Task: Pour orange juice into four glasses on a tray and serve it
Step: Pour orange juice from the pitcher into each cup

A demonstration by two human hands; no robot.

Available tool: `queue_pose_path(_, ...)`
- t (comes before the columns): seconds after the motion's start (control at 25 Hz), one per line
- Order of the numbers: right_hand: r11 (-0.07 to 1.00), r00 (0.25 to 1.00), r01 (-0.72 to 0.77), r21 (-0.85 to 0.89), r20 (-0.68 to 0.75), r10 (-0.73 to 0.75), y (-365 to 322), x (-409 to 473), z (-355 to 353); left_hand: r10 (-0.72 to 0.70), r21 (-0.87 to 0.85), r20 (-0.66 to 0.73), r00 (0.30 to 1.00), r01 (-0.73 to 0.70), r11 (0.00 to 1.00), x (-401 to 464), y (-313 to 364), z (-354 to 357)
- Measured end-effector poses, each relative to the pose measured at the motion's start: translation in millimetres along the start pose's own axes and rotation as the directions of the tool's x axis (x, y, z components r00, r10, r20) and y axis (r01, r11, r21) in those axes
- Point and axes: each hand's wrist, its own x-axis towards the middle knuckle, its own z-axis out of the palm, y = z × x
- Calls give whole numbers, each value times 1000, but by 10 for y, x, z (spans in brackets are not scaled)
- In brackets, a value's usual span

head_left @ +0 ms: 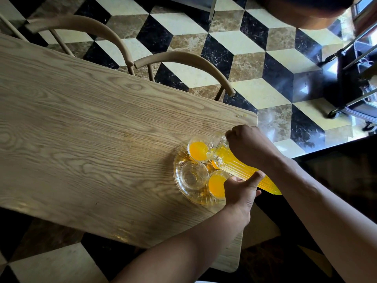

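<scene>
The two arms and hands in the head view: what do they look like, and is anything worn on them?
Both forearms are bare, with no sleeves in view. The left hand and the right hand show no gloves, rings, watch or bracelet.

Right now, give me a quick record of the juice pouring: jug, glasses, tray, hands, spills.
jug: ribbed glass jug of orange juice, tilted over the tray
tray: round glass tray near the table corner
glasses: two visibly filled, one empty glass, a fourth mostly hidden under the jug
right hand: grips the handle
left hand: supports the jug's body
spills: drops by the table edge
</scene>
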Motion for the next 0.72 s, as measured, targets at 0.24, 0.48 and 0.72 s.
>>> queue_pose_path(0.24,1000,1000,-17,-4,-8,17,35,-159,25,9,34,12,1000,-9,999,-107,-102,-42)
queue_pose_path(0.48,1000,999,19,-22,31,-19,11,-314,137,6,-12,-20,1000,-6,1000,-211,-247,-148)
queue_pose_path(0.72,998,997,33,-59,75,-29,-39,-385,257,-16,-2,-21,1000,16,1000,-231,-321,-251)
